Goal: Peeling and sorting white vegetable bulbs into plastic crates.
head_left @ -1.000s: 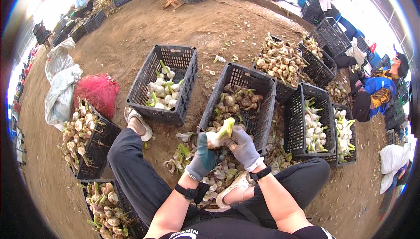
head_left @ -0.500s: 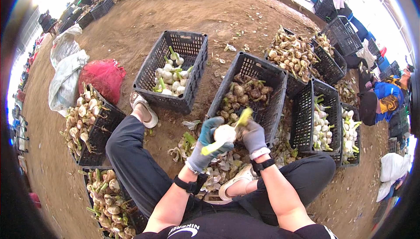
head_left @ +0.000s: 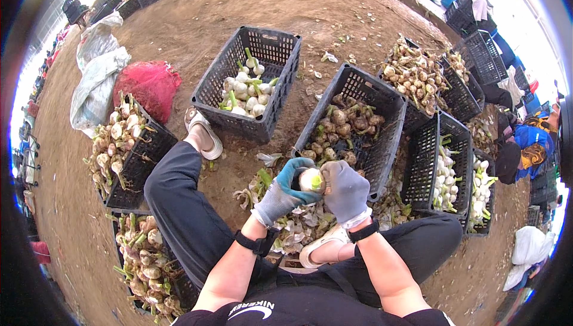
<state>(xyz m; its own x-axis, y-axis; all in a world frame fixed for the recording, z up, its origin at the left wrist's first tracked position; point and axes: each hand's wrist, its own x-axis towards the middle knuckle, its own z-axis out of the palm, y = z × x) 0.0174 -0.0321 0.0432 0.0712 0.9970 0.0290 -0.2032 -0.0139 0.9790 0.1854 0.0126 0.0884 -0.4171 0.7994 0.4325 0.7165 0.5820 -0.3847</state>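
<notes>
Both my hands wear grey gloves and meet in front of me, above a heap of papery skins. A white garlic bulb [head_left: 311, 179] sits in my left hand [head_left: 279, 192], whose fingers curl round it; a short green stem end points toward me. My right hand [head_left: 346, 191] is closed in a fist against the bulb's right side, and whatever its fingers pinch is hidden. Just beyond is a black crate [head_left: 391, 147] of dirty, unpeeled garlic. Ahead to the left, another black crate [head_left: 271, 126] holds cleaned white bulbs with green stems.
Crates heaped with unpeeled garlic [head_left: 119, 138] stand by my left leg. To the right are crates of cleaned garlic [head_left: 446, 177] and more unpeeled bulbs [head_left: 415, 75]. Discarded skins [head_left: 301, 227] lie between my feet. A red mesh sack [head_left: 148, 90] rests at left; a person in blue [head_left: 531, 153] is far right.
The bulb has been turned in my left hand, so its long green stem no longer sticks out toward me. My right hand has closed against it, and the green strip it held is out of sight.
</notes>
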